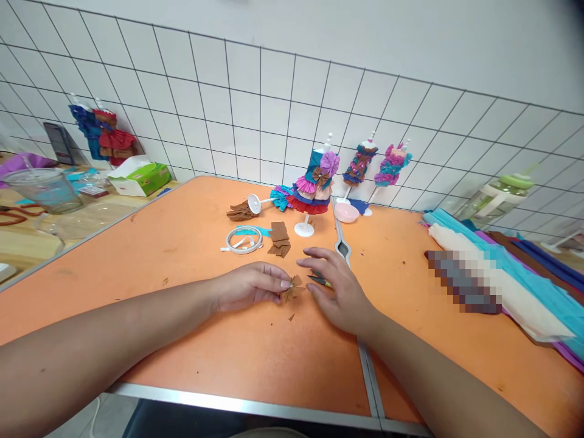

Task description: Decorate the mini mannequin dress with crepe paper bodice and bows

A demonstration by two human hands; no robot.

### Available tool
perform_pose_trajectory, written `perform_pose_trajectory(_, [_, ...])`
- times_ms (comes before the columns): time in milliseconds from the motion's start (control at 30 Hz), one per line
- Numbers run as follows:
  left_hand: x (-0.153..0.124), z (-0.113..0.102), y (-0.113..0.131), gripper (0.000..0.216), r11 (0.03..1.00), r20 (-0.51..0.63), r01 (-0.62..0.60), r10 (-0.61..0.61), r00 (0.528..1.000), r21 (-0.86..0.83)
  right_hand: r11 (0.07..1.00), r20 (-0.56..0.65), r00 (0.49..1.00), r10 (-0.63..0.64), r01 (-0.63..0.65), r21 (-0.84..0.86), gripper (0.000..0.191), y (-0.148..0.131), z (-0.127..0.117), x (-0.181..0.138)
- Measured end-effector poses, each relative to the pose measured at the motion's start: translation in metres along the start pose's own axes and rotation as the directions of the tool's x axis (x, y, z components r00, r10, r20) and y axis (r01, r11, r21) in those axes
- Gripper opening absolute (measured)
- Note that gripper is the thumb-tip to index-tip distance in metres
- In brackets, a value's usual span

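Observation:
My left hand (253, 287) pinches a small bow of gathered brown crepe paper (293, 288) between thumb and fingers, just above the table. Beside it, my right hand (337, 289) has its fingers spread, with thumb and index apart. Dark pointed scissor blades (319, 280) show under that palm; the handles are hidden. A brown paper scrap (291, 317) lies below the bow. Beyond my hands are a stack of brown paper pieces (280, 238) and a roll of narrow white tape (228, 241). A mini dress form (314, 182) in ruffled, coloured paper stands behind them.
Two more dressed forms (360, 165) lean by the tiled wall, near a pink bowl (347, 212). Another form lies on its side, its white base (254, 204) by brown strips (241, 211). Rolled crepe paper (502, 280) lies at right. A tissue pack (141, 176) sits far left.

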State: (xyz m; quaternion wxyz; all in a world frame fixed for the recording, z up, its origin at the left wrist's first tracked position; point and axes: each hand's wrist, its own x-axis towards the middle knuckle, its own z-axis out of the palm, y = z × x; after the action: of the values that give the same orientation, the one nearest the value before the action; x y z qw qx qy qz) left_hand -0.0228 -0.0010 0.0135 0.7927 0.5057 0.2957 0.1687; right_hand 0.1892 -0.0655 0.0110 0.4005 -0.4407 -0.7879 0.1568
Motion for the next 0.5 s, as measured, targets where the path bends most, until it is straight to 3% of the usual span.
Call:
perform_pose_trajectory(67, [-0.0017,0.0009,0.0001,0.018,0.996,0.099,0.078,-0.072,0.992,-0.053,0.995,0.025,0.996,-0.083,0.084,-0.059,0.025,-0.0027,0.0006,-0.0005])
perform_pose_trajectory(167, [-0.0023,0.0011,-0.0009,0.019,0.992,0.17,0.12,-0.11,0.979,-0.05,1.0,0.039,0.999,-0.008,0.008,-0.017,0.008,-0.0068,0.0034,0.0005])
perform_pose_trajectory(267, [-0.0021,0.0008,-0.0005,0.028,0.987,0.137,0.16,-0.158,0.978,-0.003,0.983,0.069,0.985,0.159,-0.164,0.078,0.006,-0.0067,0.0056,0.0025])
perform_pose_trajectory(333, [-0.0016,0.0012,0.0005,0.04,0.984,0.052,0.17,-0.173,0.984,0.054,0.956,0.103,0.96,0.259,-0.27,0.117,0.007,-0.0049,0.0062,0.0038])
perform_pose_trajectory(433, [-0.0003,0.0032,0.0018,0.051,0.973,-0.119,-0.002,0.031,0.992,0.233,0.896,0.161,0.895,0.416,-0.434,0.098,0.008,-0.0038,0.0058,0.0056])
perform_pose_trajectory(500, [0.0008,0.0051,0.001,0.047,0.9,-0.142,-0.114,0.189,0.972,0.42,0.856,0.184,0.852,0.491,-0.511,0.08,0.01,-0.0052,0.005,0.0066])
